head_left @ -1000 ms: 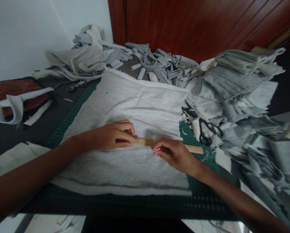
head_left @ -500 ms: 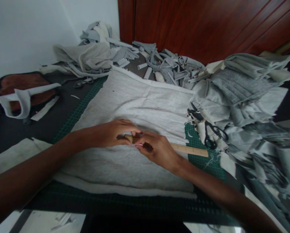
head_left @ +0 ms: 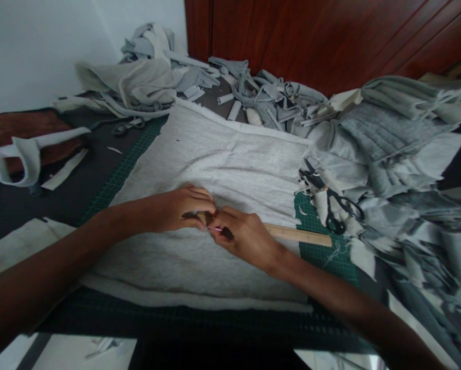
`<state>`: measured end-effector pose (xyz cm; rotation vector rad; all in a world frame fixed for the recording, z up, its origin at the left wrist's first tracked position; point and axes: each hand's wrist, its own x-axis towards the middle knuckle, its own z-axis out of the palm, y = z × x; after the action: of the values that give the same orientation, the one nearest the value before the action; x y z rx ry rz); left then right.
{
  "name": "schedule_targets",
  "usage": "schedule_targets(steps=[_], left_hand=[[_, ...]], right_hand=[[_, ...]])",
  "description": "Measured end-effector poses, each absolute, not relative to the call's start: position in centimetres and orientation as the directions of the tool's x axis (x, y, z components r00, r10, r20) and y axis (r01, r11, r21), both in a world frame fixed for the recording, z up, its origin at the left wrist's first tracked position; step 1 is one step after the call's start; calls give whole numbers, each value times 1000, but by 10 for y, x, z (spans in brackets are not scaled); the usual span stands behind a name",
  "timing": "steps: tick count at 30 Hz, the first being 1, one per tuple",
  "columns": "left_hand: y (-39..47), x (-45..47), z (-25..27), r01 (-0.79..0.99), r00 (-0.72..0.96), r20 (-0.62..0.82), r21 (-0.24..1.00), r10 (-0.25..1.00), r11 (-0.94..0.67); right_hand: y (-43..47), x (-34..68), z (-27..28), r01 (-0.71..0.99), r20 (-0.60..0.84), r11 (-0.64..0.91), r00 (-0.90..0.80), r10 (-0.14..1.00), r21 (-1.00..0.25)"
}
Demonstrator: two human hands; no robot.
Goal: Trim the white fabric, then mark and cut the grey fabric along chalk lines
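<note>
One wooden ruler lies across the middle of the frame, on a pale grey cloth; its right end runs past the cloth's edge over a green cutting mat. At the ruler's left end, the left hand sets its fingertips and thumb around the strip, though I cannot tell whether it pinches or merely presses. Just beside it, the right hand pinches a small pink piece (mostly hidden by the fingers) and covers part of the ruler. Right of centre, black-handled scissors rest among scraps, near the ruler's far end. Folded grey fabric piles up at the upper right, and smaller offcuts crowd the top centre. At the left edge, a white strip crosses a reddish-brown patch. A red-brown wooden panel fills the upper right background.
</note>
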<state>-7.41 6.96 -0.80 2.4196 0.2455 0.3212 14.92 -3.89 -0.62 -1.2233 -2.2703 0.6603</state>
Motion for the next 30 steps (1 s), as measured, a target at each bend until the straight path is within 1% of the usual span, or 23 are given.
schedule_targets(steps=[3, 7, 10, 13, 16, 20, 27, 30], left_hand=[[72, -73, -8, 69, 961, 163, 645, 224, -761], [74, -71, -8, 42, 963, 180, 635, 200, -772], [74, -72, -9, 49, 964, 175, 616, 198, -786], [73, -73, -10, 62, 960, 191, 569, 205, -820], [71, -73, -11, 56, 953, 223, 528, 202, -848], [69, -73, -11, 46, 958, 223, 499, 179, -866], [66, -72, -8, 27, 956, 248, 466, 159, -885], [66, -71, -5, 25, 954, 250, 484, 166, -874]], right_hand=[[-38, 145, -1, 677, 113, 462, -492, 863, -573], [-37, 143, 4, 713, 70, 452, -495, 866, -536], [-38, 149, 5, 704, 54, 429, -488, 871, -565], [-42, 160, 6, 688, 48, 393, -463, 885, -610], [-48, 177, 6, 677, 61, 376, -441, 895, -632], [-58, 204, 6, 650, 86, 356, -409, 908, -671], [-75, 251, 11, 686, 78, 333, -375, 924, -646], [-82, 268, 14, 718, 62, 312, -352, 934, -622]])
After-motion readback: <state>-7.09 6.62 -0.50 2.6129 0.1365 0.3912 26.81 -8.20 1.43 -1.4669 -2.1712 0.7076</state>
